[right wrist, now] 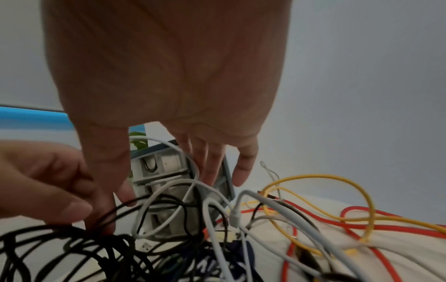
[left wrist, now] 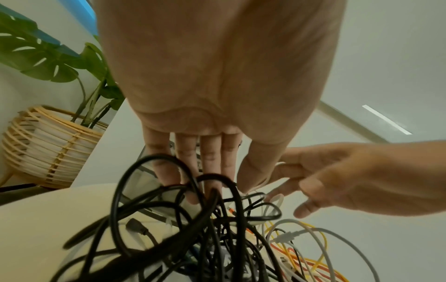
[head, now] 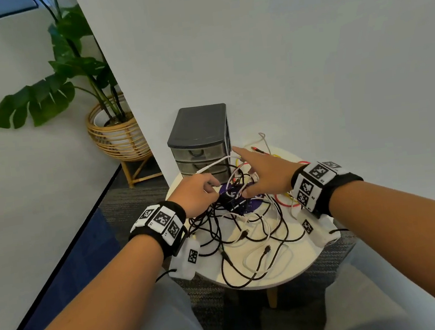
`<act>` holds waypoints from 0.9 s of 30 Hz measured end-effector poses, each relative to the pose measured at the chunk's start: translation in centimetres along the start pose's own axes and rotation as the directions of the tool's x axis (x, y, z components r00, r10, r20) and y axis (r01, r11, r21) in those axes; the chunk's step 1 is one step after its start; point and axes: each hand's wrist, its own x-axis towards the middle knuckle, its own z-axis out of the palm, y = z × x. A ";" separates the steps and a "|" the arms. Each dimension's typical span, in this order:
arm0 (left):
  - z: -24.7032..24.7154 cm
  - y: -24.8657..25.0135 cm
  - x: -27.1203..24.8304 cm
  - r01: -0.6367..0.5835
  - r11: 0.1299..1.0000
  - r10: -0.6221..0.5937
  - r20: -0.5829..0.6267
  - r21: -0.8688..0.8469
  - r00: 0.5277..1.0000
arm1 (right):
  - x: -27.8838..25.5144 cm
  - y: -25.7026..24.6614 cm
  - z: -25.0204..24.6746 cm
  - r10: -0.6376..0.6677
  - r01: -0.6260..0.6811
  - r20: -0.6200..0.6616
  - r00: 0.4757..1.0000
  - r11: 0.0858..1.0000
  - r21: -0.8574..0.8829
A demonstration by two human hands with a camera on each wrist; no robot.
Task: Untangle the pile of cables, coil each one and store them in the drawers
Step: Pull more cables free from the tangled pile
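Cables [head: 244, 226] sprawl tangled – every direction – beneath both hands [head: 198, 193].

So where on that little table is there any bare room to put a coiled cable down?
Bare patches on the table: the near right rim, and a strip at the far left beside the drawer unit. The middle is crowded with tangled cables and both hands.

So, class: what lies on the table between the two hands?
In the head view, a knot of black and white cables lies between the left hand and right hand, over a purple patch.
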 end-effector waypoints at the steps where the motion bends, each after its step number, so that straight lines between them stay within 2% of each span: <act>1: -0.2 0.1 -0.2 -0.001 1.000 0.001 0.024 -0.002 1.000 | -0.2 0.2 0.2 -0.033 0.032 -0.033 0.999 0.999 -0.035; 5: -0.2 0.4 -0.4 -0.006 0.997 -0.006 0.162 0.079 0.987 | 0.2 -0.3 -0.1 -0.144 0.111 -0.140 0.980 0.969 -0.221; 9: 0.5 0.3 -0.1 -0.024 0.973 -0.008 0.136 0.231 0.991 | 0.1 -2.2 -2.0 -0.285 0.212 -0.243 0.927 0.934 -0.287; 11: 0.3 0.2 -0.2 -0.005 0.966 -0.023 0.108 0.260 0.994 | 0.2 -3.1 -3.5 -0.323 0.233 -0.348 0.880 0.932 -0.278; 16: -0.2 -0.2 -0.5 0.047 0.959 -0.070 0.073 0.280 0.995 | 0.5 -5.1 -7.6 -0.379 0.265 -0.594 0.709 0.925 -0.273; 19: -0.4 0.1 -0.7 0.094 0.969 -0.102 0.023 0.227 0.995 | 0.1 -6.2 -9.6 -0.384 0.262 -0.646 0.660 0.923 -0.282; 23: -0.8 0.3 -0.8 0.142 0.982 -0.141 -0.018 0.124 0.990 | -0.3 -6.3 -10.8 -0.346 0.229 -0.685 0.641 0.938 -0.260; 25: -1.0 0.3 -0.9 0.131 0.986 -0.131 -0.011 0.098 0.991 | -0.4 -5.8 -10.5 -0.307 0.200 -0.657 0.689 0.951 -0.234; 27: -1.3 0.6 -1.0 0.108 0.989 -0.105 -0.039 0.099 0.994 | -0.4 -5.3 -9.5 -0.266 0.189 -0.576 0.773 0.963 -0.192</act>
